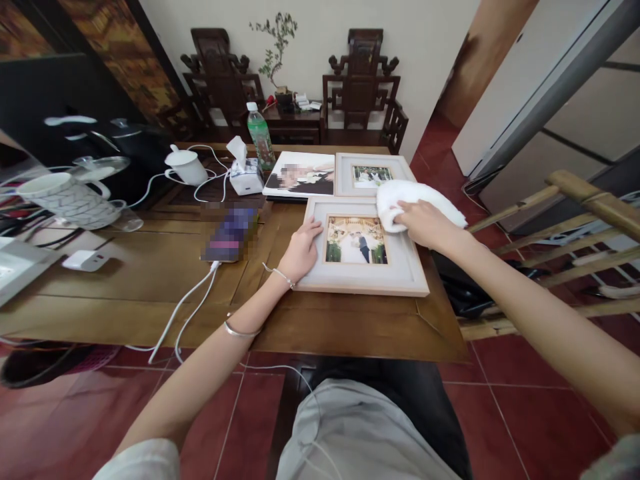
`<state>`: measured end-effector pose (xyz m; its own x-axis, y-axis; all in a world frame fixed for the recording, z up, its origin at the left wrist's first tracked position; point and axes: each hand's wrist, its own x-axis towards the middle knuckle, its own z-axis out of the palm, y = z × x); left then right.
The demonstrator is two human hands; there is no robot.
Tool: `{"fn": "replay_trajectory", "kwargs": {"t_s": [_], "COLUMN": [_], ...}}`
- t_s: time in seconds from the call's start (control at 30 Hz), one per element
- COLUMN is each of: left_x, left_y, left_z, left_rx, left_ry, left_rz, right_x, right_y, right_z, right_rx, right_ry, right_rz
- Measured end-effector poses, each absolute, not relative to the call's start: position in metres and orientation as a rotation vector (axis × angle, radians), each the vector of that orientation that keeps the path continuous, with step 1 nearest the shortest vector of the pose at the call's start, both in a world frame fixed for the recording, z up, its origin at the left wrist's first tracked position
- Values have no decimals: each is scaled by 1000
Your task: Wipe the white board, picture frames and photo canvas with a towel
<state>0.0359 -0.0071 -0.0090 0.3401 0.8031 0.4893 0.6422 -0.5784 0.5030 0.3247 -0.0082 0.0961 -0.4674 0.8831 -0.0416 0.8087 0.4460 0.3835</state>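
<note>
As an unclenched left hand [300, 251] is bracing the near frame [357, 244], the right hand [423, 221] is gripping white cloth [392, 198]. Wiping is apparently proceeding, coverage unclear.

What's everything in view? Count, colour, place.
Picture frames: 2, pale wood, table right
Cloth: 1, white, far right corner of near frame
Flat picture: 1, black-white, beside rear frame
Phone: 1, dark, table middle
Bottle: 1, green, table's far side
Tissue box: 1, white, beside bottle
Lidded cup: 1, white, left of tissue box
Mug: 1, white, table left
Charger: 1, white, table left
Cables: several, white, table left
Table: 1, brown, centre
Carved chairs: 2, brown, by wall
Plant: 1, green, between chairs
Slatted wooden piece: 1, tan, right
Other clutter: uncounted, mixed, far left
Bracelets: 2, silver, left arm
Left hand: 1, bare, left edge of near frame
Right hand: 1, bare, on cloth
</note>
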Motion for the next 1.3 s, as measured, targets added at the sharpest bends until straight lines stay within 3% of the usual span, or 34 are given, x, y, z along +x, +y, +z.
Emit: {"fn": "replay_trajectory", "kwargs": {"t_s": [0.33,0.47,0.87,1.07,1.3], "left_x": [36,35,28,30,32], "left_y": [-7,-7,-3,-3,-4], "left_z": [-9,-7,-10,-11,-9], "left_rx": [2401,2411,2435,2423,2431], "left_ry": [1319,1317,1307,1307,1315], "left_rz": [1058,1002,967,1004,1006], "right_x": [334,325,299,292,284], "right_y": [-140,-130,0,-45,-136], "right_z": [101,103,58,74,114], "right_rx": [1264,1382,1581,1326,1223], "right_ry": [2732,2625,2635,2645,2704], "right_rz": [114,29,474,382,-62]}}
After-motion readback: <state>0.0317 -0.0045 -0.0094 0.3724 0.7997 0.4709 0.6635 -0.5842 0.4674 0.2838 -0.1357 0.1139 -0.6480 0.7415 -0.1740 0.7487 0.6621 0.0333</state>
